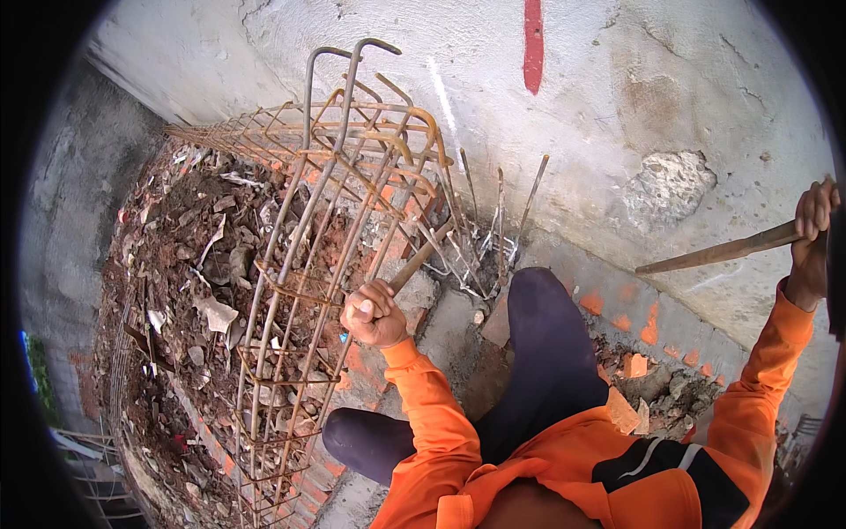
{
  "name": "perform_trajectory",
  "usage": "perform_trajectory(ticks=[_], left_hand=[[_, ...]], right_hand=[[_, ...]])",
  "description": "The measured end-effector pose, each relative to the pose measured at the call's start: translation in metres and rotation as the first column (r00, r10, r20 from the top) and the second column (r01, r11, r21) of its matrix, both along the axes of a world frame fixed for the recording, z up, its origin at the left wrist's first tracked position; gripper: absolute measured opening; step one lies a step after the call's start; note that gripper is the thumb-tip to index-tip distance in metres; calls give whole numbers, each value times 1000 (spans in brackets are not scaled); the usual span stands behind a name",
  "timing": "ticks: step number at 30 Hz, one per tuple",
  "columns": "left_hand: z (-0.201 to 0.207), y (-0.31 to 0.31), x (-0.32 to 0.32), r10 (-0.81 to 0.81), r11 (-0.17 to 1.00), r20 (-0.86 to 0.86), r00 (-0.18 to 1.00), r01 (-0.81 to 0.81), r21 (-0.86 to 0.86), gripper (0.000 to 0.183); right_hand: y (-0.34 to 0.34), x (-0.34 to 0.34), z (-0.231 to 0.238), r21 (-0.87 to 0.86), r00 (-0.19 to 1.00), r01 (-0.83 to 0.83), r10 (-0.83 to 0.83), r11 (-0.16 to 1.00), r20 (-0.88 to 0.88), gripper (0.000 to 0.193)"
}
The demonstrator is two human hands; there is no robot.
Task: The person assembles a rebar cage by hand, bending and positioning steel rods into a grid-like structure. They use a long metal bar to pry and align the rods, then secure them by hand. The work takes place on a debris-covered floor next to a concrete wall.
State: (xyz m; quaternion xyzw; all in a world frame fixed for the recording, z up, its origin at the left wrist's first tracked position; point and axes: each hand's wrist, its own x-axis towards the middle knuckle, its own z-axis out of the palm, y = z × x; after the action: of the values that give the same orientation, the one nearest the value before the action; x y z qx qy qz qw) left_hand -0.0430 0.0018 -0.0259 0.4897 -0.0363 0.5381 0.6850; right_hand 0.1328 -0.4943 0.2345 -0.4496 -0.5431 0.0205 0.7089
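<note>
Head view: the left hand is clenched round a brown bar slanting up by the rusty rebar cage, its far end near the upright steel stubs. Out by the right edge, the right hand has its fingers wrapped round a wooden handle that points leftward before the pale wall

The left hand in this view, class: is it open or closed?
Closed: the left hand is curled into a fist around a brown bar.
</note>
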Motion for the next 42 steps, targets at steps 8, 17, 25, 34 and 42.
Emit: perform_trajectory(ticks=[8, 17, 25, 34, 42], left_hand=[[16, -29, 26, 423, 658, -82, 902, -369, -656, 35], [45, 10, 0, -63, 998, 103, 993, 62, 7, 36], [77, 12, -37, 76, 996, -35, 996, -75, 42, 30], [75, 28, -41, 18, 995, 43, 999, -13, -102, 32], [92, 23, -58, -128, 991, 55, 990, 126, 32, 32]], right_hand=[[-8, 2, -89, 99, 887, 460, -450, 883, -108, 21], [4, 13, -151, 131, 865, 486, -455, 864, -211, 23], [28, 35, -170, 143, 813, 540, -470, 829, -345, 26], [50, 46, -172, 64, 766, 591, -534, 804, -358, 21], [51, 50, -172, 72, 752, 592, -517, 803, -409, 18]])
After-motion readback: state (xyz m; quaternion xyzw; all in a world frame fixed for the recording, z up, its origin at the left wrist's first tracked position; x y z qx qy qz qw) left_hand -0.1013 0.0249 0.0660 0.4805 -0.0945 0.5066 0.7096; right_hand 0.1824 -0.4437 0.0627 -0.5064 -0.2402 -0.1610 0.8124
